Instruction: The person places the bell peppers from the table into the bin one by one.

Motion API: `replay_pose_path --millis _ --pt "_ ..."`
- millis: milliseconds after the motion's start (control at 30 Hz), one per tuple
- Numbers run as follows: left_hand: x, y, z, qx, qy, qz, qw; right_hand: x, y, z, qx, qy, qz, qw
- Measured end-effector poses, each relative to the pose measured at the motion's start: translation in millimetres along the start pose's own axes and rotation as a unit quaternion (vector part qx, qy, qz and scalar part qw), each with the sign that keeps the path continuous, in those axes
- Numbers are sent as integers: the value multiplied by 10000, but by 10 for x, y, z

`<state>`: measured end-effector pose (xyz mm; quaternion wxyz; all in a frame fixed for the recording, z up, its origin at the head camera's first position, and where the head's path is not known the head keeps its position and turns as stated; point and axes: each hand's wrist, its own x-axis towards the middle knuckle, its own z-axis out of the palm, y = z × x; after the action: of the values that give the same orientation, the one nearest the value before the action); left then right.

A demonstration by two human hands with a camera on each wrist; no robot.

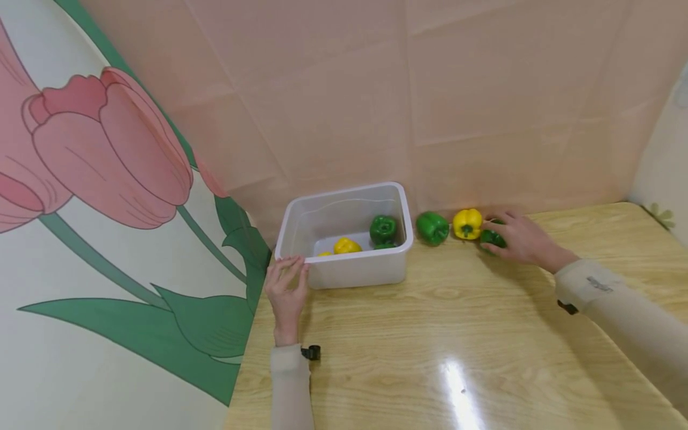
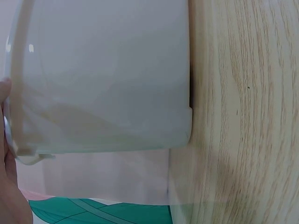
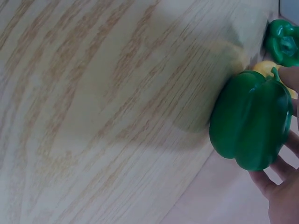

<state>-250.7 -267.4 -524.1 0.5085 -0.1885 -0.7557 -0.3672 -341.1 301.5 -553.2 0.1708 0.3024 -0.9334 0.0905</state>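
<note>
At the back right of the table, my right hand (image 1: 518, 239) curls its fingers and thumb around a green bell pepper (image 3: 251, 122). The thumb lies near its stem, while the other fingers reach behind it. Just left of that hand sits a yellow bell pepper (image 1: 467, 224), then another green bell pepper (image 1: 432, 228) beside the bin. My left hand (image 1: 287, 289) grips the near left corner rim of a white plastic bin (image 1: 355, 270). Inside the bin are green peppers (image 1: 383, 229) and yellow peppers (image 1: 347, 245), partly hidden by the front wall.
The wood-grain table (image 1: 387, 346) meets a pink-covered wall (image 1: 344, 107) behind the bin and peppers. On the left stands a wall painted with tulips (image 1: 123, 149), close to the bin. A pale wall (image 1: 663, 149) bounds the right side.
</note>
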Motion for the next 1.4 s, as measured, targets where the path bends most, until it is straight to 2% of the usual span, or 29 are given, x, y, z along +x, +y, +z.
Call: replay_pose_path --millis 300,533,800,900,1133,1400 --pt "-3 -4 0 34 -32 -14 10000 -25 3 39 -11 -74 -161 9998" --pt "-10 -14 9 28 -22 -7 10000 -42 25 98 -37 -334 -223 9992" --pt "-17 -17 3 38 -48 -51 10000 -85 21 114 -67 -425 -188 9989" --pt "-21 -22 1 53 -55 -70 9999 -91 24 124 -18 -357 -235 9991" --pt "-34 -21 4 57 -75 -89 9999 -102 45 172 88 137 -540 9984" --pt "-17 -12 8 52 -19 -17 10000 -84 -23 103 44 -430 20 9991"
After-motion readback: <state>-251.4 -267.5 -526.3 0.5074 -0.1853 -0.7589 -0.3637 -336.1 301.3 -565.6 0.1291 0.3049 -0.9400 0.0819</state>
